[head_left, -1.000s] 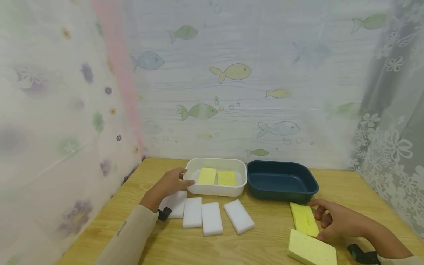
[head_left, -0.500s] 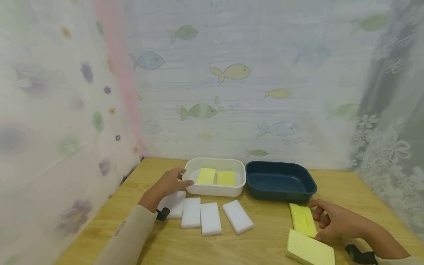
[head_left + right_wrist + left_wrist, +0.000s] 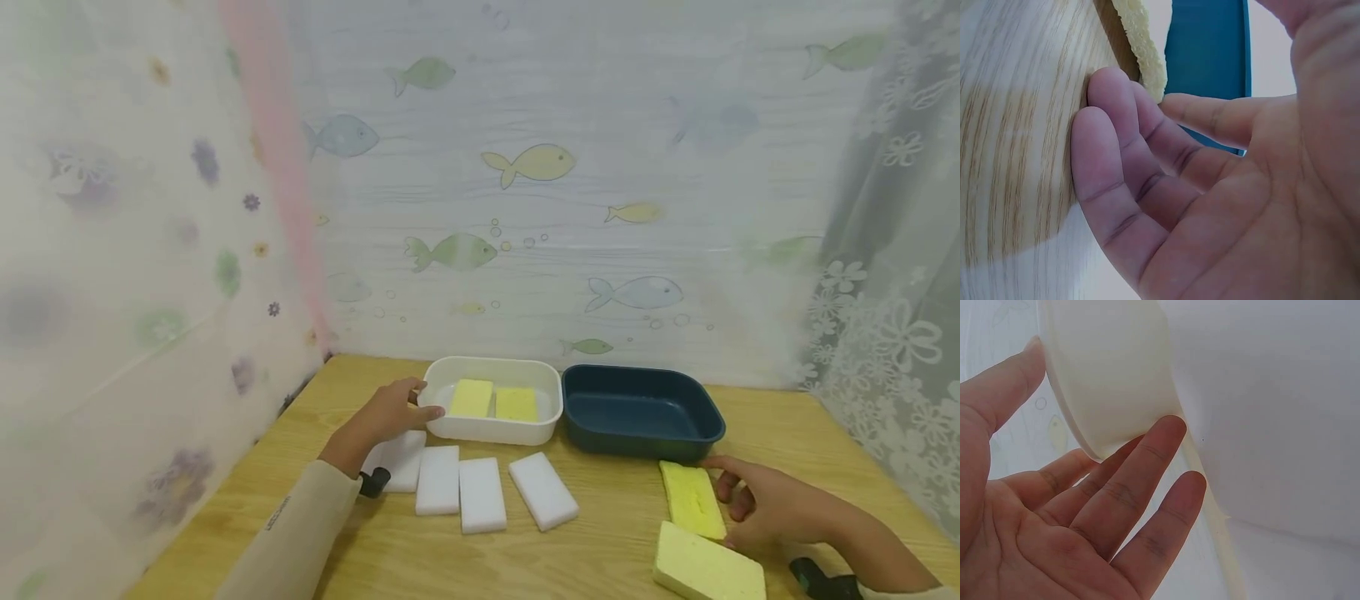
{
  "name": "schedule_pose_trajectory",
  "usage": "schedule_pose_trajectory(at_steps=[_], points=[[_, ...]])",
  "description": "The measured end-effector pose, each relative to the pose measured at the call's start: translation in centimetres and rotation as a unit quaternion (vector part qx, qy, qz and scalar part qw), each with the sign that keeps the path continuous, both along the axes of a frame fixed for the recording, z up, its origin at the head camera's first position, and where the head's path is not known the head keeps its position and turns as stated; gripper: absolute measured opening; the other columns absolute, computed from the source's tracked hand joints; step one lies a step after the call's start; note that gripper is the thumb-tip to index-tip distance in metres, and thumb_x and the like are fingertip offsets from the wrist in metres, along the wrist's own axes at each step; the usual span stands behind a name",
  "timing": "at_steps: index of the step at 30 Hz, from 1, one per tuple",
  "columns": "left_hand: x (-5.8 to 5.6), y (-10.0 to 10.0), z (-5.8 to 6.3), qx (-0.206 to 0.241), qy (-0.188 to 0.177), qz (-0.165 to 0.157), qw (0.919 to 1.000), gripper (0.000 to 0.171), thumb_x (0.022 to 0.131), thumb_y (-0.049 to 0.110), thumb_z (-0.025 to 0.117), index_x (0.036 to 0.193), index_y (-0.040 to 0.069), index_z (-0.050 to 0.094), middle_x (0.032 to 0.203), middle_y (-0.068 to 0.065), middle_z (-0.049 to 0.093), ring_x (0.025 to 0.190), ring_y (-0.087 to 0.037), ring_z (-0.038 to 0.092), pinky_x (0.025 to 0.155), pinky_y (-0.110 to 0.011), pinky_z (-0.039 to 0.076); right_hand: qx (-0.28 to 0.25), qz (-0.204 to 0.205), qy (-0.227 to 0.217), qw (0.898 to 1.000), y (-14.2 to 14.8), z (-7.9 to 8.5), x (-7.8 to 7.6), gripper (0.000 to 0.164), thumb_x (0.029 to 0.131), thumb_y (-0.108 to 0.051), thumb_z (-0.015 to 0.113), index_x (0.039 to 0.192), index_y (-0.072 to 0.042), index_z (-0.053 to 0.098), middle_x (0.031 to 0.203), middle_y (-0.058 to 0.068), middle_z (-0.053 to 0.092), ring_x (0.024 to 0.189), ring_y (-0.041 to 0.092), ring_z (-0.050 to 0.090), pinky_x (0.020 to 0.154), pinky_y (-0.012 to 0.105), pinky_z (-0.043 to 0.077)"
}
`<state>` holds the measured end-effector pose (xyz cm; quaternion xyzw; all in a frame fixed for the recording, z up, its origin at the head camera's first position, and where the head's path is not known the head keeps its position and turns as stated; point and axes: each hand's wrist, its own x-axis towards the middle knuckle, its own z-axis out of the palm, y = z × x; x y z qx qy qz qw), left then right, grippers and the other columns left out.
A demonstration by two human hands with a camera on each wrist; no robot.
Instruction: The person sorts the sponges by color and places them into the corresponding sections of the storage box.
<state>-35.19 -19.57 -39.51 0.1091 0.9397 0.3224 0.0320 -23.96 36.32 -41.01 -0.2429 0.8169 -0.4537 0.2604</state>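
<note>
My left hand (image 3: 393,411) rests at the left end of a white plastic basin (image 3: 491,431), thumb at its rim and the other fingers against its outer wall. Inside that basin lie two yellow sponges, a paler one (image 3: 472,398) on the left and a brighter one (image 3: 517,404) on the right. On the right, my other hand (image 3: 783,503) lies beside a thin bright yellow sponge (image 3: 692,500), index fingertip near its far corner and thumb near its close corner. The right wrist view shows the fingers (image 3: 1099,153) loosely bent at the wooden surface. A thicker pale yellow sponge (image 3: 708,564) lies nearer.
A dark blue basin (image 3: 641,446) stands right beside the white one. Several white sponge blocks (image 3: 482,496) lie on the wooden table (image 3: 592,558) in front of the white basin, the leftmost partly behind my left wrist. Patterned curtains (image 3: 540,250) hang behind and at both sides.
</note>
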Motion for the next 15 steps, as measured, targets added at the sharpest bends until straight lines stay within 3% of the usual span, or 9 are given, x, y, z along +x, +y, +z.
schedule_pose_trajectory(at_steps=[11,15], points=[[0.05,0.02,0.02,0.003,-0.001,-0.003,1.0000,0.084,0.079,0.058,0.069,0.142,0.008,0.042,0.128,-0.015,0.057,0.112,-0.025,0.056,0.087,-0.043,0.049,0.017,0.005,0.033,0.999,-0.01,-0.11,-0.02,0.092,0.081,-0.009,0.074,0.144,0.014,0.011,0.103,0.022,0.042,0.070,0.008,0.049,0.057,0.030,0.043],[0.08,0.05,-0.05,0.003,-0.004,0.004,1.0000,0.083,0.079,0.057,0.069,0.141,0.009,0.043,0.127,-0.014,0.057,0.111,-0.024,0.056,0.088,-0.043,0.049,0.007,0.007,0.025,1.000,-0.02,-0.25,-0.08,0.088,0.082,-0.009,0.073,0.144,0.013,0.014,0.101,0.022,0.041,0.068,0.009,0.045,0.056,0.028,0.042]])
